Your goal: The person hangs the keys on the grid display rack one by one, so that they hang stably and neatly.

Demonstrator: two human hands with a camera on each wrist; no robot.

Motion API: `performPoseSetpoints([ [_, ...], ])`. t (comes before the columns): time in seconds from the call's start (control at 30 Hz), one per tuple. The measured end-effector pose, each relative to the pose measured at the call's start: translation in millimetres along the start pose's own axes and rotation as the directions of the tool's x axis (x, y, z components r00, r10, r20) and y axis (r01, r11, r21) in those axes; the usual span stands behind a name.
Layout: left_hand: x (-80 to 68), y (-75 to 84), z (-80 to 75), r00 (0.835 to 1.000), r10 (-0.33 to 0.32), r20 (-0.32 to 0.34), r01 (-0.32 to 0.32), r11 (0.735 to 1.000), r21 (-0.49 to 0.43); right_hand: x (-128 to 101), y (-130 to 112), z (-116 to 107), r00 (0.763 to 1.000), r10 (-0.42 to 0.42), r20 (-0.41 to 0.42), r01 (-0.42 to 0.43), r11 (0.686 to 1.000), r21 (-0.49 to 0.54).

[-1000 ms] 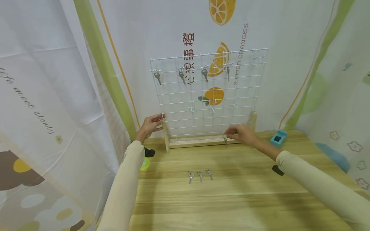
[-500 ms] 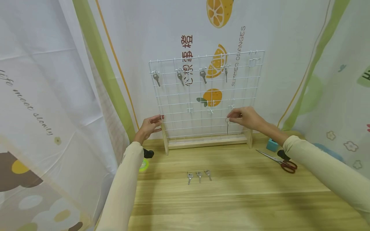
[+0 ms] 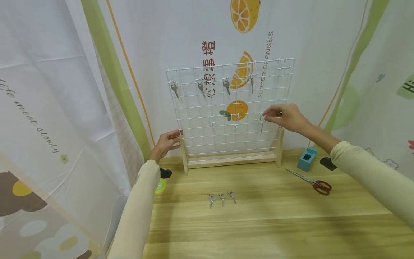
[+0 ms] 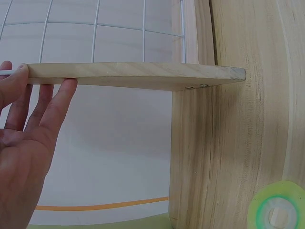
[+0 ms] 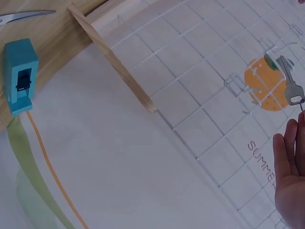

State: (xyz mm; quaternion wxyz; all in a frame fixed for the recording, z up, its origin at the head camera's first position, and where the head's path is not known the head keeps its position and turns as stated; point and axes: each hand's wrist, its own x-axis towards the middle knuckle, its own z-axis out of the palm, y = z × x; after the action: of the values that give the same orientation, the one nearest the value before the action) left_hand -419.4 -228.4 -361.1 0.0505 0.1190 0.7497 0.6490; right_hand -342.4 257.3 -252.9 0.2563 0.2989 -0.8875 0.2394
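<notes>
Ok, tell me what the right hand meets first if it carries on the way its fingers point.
Probably the wire grid: the right hand, pinching a key, points left at a hook there. Depth is unclear.

1. The white cloth behind my wire rack says "SUMMER ORANGES" going up.
2. It also has red Chinese letters.
3. The cloth on my left says "life moves slowly".

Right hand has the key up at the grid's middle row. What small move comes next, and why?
Probably ease the key in the right hand a touch left so its ring slips onto the rightmost middle-row hook. That hook looks bare and sits right at the fingertips, while the left hand steadies the rack's wooden post.
</notes>
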Motion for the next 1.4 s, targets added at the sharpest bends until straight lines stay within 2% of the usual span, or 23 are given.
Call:
performPoseSetpoints([
  [0.17, 0.9, -0.7, -0.7, 1.0, -0.004, 0.0, 0.004, 1.0, -0.014, 3.7, -2.0, -16.1, 0.997, 0.028, -0.068, -0.029, 0.999, -0.026],
  [0.3, 1.9, -1.3, -0.9, 1.0, -0.004, 0.004, 0.004, 1.0, -0.017, 9.1, -4.9, -30.8, 0.986, 0.02, -0.167, -0.026, 0.999, -0.036],
  [0.47, 1.6, -1.0, -0.6, 1.0, -0.009, -0.008, 0.009, 1.0, -0.007, 17.6, -8.6, -47.6, 0.96, 0.015, -0.279, -0.019, 1.0, -0.014],
  [0.73, 1.3, 1.1, -0.8, 1.0, -0.014, -0.015, 0.014, 1.0, -0.016, 29.5, -11.9, -65.5, 0.926, 0.058, -0.372, -0.056, 0.998, 0.014],
  [0.93, -0.6, 0.5, 0.3, 1.0, -0.013, -0.008, 0.013, 1.0, -0.013, 40.4, -8.1, -78.7, 0.879, 0.122, -0.461, -0.105, 0.992, 0.062],
  [1.1, -2.4, 0.1, -0.3, 1.0, -0.011, -0.016, 0.011, 1.0, -0.015, 47.8, -3.5, -86.5, 0.857, 0.192, -0.479, -0.179, 0.981, 0.074],
  [1.4, -2.2, 0.3, 0.5, 1.0, -0.005, -0.009, 0.004, 1.0, -0.014, 54.9, 4.3, -92.0, 0.843, 0.265, -0.467, -0.249, 0.964, 0.098],
])
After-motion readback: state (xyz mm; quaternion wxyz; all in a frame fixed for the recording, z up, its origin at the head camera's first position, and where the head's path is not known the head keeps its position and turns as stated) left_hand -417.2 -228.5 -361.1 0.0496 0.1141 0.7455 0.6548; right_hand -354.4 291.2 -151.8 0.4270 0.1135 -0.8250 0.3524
